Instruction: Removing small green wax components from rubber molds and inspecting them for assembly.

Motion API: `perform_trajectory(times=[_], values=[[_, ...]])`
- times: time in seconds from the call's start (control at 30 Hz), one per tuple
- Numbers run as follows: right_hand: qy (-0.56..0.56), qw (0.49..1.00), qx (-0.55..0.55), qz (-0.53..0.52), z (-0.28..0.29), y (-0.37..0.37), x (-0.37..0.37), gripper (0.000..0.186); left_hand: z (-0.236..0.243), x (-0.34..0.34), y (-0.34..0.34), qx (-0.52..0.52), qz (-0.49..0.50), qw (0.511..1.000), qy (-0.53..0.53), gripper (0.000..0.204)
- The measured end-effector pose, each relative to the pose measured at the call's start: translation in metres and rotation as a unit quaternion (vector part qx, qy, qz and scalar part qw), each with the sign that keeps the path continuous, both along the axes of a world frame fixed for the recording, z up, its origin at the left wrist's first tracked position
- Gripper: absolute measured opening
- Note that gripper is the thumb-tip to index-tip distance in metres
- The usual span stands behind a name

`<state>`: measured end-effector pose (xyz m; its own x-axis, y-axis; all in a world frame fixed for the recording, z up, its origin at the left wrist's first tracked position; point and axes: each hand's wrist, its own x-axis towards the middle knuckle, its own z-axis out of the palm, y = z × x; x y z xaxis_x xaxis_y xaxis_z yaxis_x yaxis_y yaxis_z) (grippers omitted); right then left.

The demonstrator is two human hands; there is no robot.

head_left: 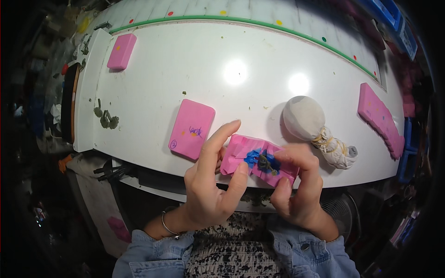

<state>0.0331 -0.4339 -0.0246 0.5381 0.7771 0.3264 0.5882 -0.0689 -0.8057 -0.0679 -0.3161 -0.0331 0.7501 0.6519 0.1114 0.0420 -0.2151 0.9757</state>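
Both hands are at a ridged pink block, like a soft mold [239, 146], near the front edge of the white tabletop. It has blue patches [251, 158] inside, and a dark green piece [263, 163] sits among them. My left hand [211, 187] grips its left side, the thumb pressed on the front and the index finger reaching up past it. My right hand [299, 190] grips the right end with bent fingers. Just left of the block lies a flat pink slab [191, 127] with blue handwriting.
A cloth-wrapped pouncing bag [303, 118] lies right of my hands. Pink blocks sit at the upper left [121, 50] and far right [378, 118]. Small green pieces [106, 118] lie leftward. A green-edged strip [241, 22] runs along the back, with blue bins [398, 28] beyond at right.
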Motion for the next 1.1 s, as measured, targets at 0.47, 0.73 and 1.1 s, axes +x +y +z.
perform_trajectory(times=[0.47, 0.73, 1.1], values=[[-0.185, 0.947, 0.262, -0.032, -0.020, 0.010, 0.002, 0.026, 0.000, -0.002, 0.005, 0.071, -0.053, 0.996, -0.001, 0.034], [-0.162, 0.987, -0.005, -0.024, -0.002, 0.009, 0.007, 0.039, -0.019, -0.006, 0.009, 0.031, -0.038, 0.997, -0.058, 0.033], [-0.164, 0.986, 0.021, 0.020, -0.012, 0.000, 0.013, 0.031, -0.018, -0.007, 0.012, 0.000, -0.014, 0.999, -0.048, 0.030]])
